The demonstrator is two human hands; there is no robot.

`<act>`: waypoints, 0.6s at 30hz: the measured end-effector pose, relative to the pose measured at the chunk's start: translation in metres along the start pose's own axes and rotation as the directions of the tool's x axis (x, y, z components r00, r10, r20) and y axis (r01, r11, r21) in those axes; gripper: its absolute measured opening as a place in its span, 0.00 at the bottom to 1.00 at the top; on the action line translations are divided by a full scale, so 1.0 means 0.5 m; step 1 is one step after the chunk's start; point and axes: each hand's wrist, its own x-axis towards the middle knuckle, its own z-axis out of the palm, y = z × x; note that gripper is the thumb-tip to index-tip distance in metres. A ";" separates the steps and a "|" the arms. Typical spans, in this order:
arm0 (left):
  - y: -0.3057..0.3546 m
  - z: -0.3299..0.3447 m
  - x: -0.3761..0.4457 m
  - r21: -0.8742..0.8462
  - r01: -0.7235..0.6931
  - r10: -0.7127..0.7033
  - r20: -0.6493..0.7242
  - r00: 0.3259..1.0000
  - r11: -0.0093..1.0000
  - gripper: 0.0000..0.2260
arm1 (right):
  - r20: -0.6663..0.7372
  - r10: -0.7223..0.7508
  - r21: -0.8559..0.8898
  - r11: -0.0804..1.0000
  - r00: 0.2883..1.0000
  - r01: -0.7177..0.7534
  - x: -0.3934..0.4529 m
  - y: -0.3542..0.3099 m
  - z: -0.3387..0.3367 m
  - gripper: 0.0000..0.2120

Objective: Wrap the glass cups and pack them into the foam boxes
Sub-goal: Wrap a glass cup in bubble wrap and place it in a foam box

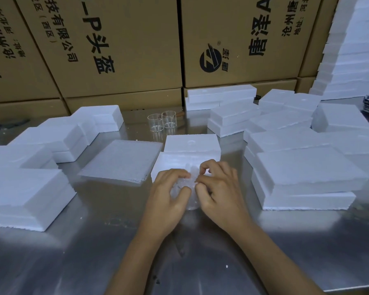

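Both hands meet over a wrapped cup [190, 188] on the steel table [94, 241] — the left hand [168, 194] and right hand [219, 192] each curl their fingers around the clear wrap, pinching it at the top. Just beyond the fingertips sits an open foam box [179, 160]; farther beyond, two bare cups [162, 122] stand side by side.

Both forearms are bare, the left hand [172, 191] and right hand [218, 188] ungloved, without rings.
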 end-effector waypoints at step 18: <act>-0.005 -0.001 -0.011 0.312 -0.210 0.195 0.079 0.978 0.927 0.14 | 0.048 0.032 0.051 0.998 0.998 -0.035 -0.010 0.002 0.013 0.17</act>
